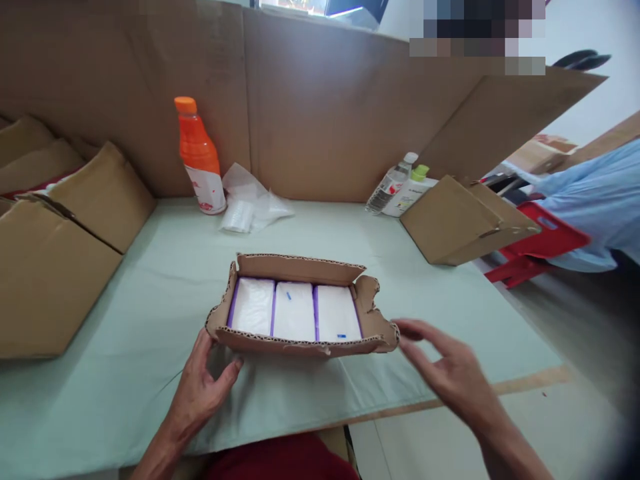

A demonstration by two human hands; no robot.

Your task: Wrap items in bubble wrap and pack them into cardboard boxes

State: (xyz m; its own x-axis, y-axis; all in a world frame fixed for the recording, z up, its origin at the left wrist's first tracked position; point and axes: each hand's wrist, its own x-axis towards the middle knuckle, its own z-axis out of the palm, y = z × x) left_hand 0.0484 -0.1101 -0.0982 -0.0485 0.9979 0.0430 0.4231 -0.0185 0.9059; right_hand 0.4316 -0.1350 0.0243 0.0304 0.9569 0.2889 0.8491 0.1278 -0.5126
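My left hand [203, 387] grips the cardboard tray [300, 347] at its near-left corner; my right hand [445, 370], fingers spread, empty, hovers just off its right end. Beyond the fingertips: three white packets [295, 311], orange bottle [200, 157], crumpled plastic [250, 200], cardboard screen [320, 107].

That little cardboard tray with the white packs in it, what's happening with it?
A person has both hands at the cardboard tray, which sits on the pale green table. The left hand grips its near left corner; the right hand is open by the right end. Three white packs lie side by side inside. An orange bottle stands at the back.
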